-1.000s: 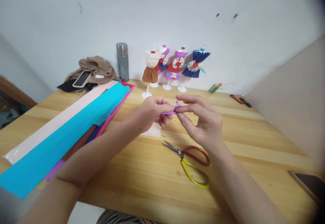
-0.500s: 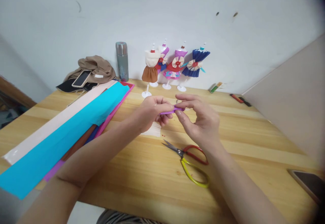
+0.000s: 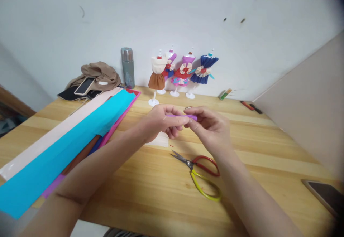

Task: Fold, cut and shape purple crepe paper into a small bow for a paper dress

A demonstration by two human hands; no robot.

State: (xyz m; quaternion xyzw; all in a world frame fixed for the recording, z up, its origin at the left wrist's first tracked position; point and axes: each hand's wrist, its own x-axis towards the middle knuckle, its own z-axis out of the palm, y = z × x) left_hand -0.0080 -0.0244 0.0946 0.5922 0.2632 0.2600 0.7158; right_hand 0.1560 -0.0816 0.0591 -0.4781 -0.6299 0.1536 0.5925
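A small folded strip of purple crepe paper (image 3: 192,117) is held between my two hands above the middle of the table. My left hand (image 3: 162,121) pinches it with the thumb along its near side, and the fingers hide much of it. At its right end, the thumb and fingertips of my right hand (image 3: 211,126) close on the strip. Below the hands lie scissors (image 3: 190,164) with one red and one yellow handle, blades parted and pointing left. A pale piece of paper (image 3: 159,140) rests partly hidden under my left hand.
Long crepe paper sheets (image 3: 80,144), turquoise on top, cover the left side. Behind them are a brown cloth (image 3: 103,73), a phone (image 3: 85,86) and a thermos (image 3: 128,68). Several small dress forms (image 3: 185,68) stand by the wall. Another phone (image 3: 324,194) lies at right.
My right fingers have closed in on the purple strip, and my left thumb has slid right along it. The whole view has shifted slightly.
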